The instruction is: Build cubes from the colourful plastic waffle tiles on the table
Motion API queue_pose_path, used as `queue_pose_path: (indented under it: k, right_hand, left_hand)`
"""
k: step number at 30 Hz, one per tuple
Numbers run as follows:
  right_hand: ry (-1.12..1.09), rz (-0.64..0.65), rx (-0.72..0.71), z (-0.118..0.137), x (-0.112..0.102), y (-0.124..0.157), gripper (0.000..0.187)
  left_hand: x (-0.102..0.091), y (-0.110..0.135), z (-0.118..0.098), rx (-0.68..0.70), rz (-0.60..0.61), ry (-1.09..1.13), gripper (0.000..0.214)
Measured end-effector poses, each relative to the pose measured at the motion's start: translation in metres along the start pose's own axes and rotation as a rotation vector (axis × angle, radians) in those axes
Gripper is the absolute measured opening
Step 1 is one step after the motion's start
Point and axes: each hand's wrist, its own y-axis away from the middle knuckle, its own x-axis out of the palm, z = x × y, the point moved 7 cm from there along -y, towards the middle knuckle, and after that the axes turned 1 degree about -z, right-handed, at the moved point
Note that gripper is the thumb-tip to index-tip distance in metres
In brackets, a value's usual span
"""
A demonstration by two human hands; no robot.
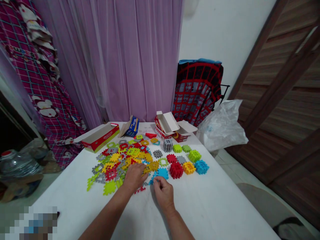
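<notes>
A heap of interlocking plastic tiles (133, 151) in red, yellow, green, grey and blue covers the middle left of the table. My left hand (135, 178) rests over its near right side, fingers spread and bent down among yellow tiles (152, 166). Closed, with thumb and forefinger together, my right hand (163, 193) is at the edge of a blue interlocking tile (151, 181); its grip is partly hidden. Another blue tile (163, 172) lies just beyond. Stacks stand to the right: red (176, 170), yellow (189, 167), blue (201, 167), green (194, 155) and grey (167, 145).
An open red box (102, 138) lies at the table's back left, near a blue box (132, 126). More opened boxes (166, 125) are at the back right. A white plastic bag (220, 126) hangs beside the right edge. Purple curtains (135, 60) fall behind the white table (207, 206).
</notes>
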Motion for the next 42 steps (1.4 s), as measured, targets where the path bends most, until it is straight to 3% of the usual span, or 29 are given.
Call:
queue_pose_path:
  k: [4, 7, 11, 16, 22, 28, 34, 42]
  right_hand:
    - [-0.011, -0.013, -0.004, -0.001, 0.0, 0.0, 0.028]
    - [-0.024, -0.012, -0.002, -0.002, 0.0, 0.0, 0.028]
    - [-0.038, 0.007, 0.008, -0.007, 0.002, 0.0, 0.029]
    - [-0.079, 0.012, -0.022, -0.011, 0.006, 0.001, 0.033]
    - [-0.022, 0.039, -0.269, 0.009, 0.006, 0.007, 0.039]
    - [0.13, 0.132, -0.489, 0.028, 0.014, 0.017, 0.056]
    - [0.135, 0.269, -0.54, 0.034, 0.021, 0.02, 0.057]
    - [0.136, 0.199, -0.516, 0.031, 0.02, 0.022, 0.051]
  left_hand:
    - [-0.012, 0.002, 0.007, -0.029, -0.069, 0.118, 0.026]
    - [-0.02, 0.008, 0.024, -0.213, -0.148, 0.433, 0.024]
    - [-0.01, 0.023, 0.046, -0.494, -0.138, 0.769, 0.031]
    - [0.005, 0.04, 0.052, -0.612, -0.049, 0.925, 0.05]
    - [0.005, 0.045, 0.044, -0.596, 0.036, 1.004, 0.044]
    - [0.005, 0.04, 0.033, -0.459, 0.133, 1.021, 0.039]
    - [0.013, 0.035, 0.029, -0.412, 0.227, 1.06, 0.042]
    - [0.019, 0.028, 0.031, -0.426, 0.222, 1.099, 0.046]
